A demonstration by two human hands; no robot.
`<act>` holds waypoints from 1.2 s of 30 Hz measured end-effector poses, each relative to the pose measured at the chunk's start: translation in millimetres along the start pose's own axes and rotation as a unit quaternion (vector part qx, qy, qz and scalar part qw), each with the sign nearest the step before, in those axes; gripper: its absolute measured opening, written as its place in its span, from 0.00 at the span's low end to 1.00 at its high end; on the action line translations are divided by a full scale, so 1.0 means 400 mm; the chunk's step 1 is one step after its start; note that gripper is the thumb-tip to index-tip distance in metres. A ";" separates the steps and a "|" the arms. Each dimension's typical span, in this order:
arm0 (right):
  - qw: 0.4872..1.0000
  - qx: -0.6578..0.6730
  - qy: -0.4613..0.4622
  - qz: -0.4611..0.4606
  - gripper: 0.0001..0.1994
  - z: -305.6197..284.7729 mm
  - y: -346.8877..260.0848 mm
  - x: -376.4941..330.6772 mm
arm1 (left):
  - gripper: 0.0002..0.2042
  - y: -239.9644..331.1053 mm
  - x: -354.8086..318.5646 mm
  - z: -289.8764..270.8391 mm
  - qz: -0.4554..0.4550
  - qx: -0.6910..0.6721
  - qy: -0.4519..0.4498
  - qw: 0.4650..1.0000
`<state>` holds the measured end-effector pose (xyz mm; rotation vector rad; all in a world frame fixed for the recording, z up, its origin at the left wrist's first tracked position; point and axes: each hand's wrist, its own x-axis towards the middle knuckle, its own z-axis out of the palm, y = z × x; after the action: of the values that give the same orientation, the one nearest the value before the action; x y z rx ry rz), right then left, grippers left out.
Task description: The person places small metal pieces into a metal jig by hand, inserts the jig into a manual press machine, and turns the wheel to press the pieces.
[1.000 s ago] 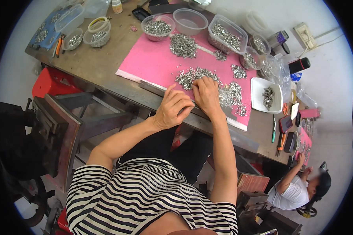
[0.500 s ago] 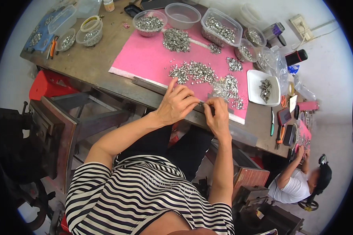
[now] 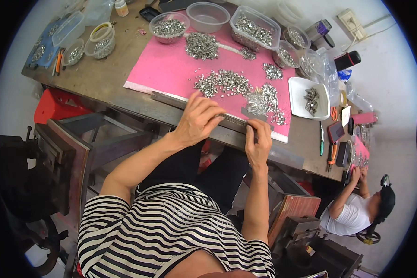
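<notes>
Along the table's near edge lies a long dark metal bar (image 3: 171, 100), with a row of tiny metal pieces (image 3: 235, 121) along its right part. My left hand (image 3: 198, 119) is over the bar, thumb and fingertips pressed together; whatever they hold is too small to tell. At the bar's right end my right hand (image 3: 258, 141) has its thumb in front and curled fingers on top, gripping it. Beyond my hands, a pile of small silvery metal pieces (image 3: 224, 82) and a heap of thin shiny slivers (image 3: 260, 102) lie on a pink cloth (image 3: 160, 65).
Clear tubs of metal pieces (image 3: 252, 30) stand behind the cloth, beside an empty clear bowl (image 3: 208, 17). Right of it are a white tray (image 3: 299, 99), a green-handled tool (image 3: 321, 143) and orange-handled pliers (image 3: 332, 155). Another person (image 3: 354, 211) works at the far right.
My hands have moved apart along the bar, uncovering the row of tiny pieces between them. The left went slightly left, and the right lowered a little. The whole view shifted slightly.
</notes>
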<state>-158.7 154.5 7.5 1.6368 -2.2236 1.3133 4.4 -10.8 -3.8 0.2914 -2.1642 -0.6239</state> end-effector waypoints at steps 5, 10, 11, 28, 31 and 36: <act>0.999 -0.044 0.002 0.012 0.19 -0.006 -0.004 -0.040 | 0.14 -0.025 -0.033 -0.065 -0.025 0.081 -0.022 0.996; 0.992 -0.105 0.060 -0.023 0.19 0.028 -0.007 -0.075 | 0.13 -0.032 -0.051 -0.063 -0.025 0.055 -0.053 0.997; 0.989 -0.117 0.081 -0.029 0.19 0.034 -0.007 -0.087 | 0.13 -0.030 -0.057 -0.060 -0.025 0.054 -0.054 0.997; 0.996 -0.086 0.006 -0.011 0.18 -0.009 -0.021 -0.036 | 0.12 -0.038 -0.027 -0.073 -0.050 0.047 -0.090 0.994; 0.996 -0.065 -0.062 -0.005 0.16 -0.038 -0.007 -0.004 | 0.11 -0.060 0.007 -0.082 -0.003 0.032 -0.086 0.996; 0.996 -0.057 -0.060 -0.011 0.10 -0.012 -0.008 0.094 | 0.09 -0.069 0.045 -0.049 0.062 0.088 -0.069 0.992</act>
<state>-174.0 129.7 32.0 1.7360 -2.2919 1.0874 8.4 -48.0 4.0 0.2102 -2.3541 -0.3929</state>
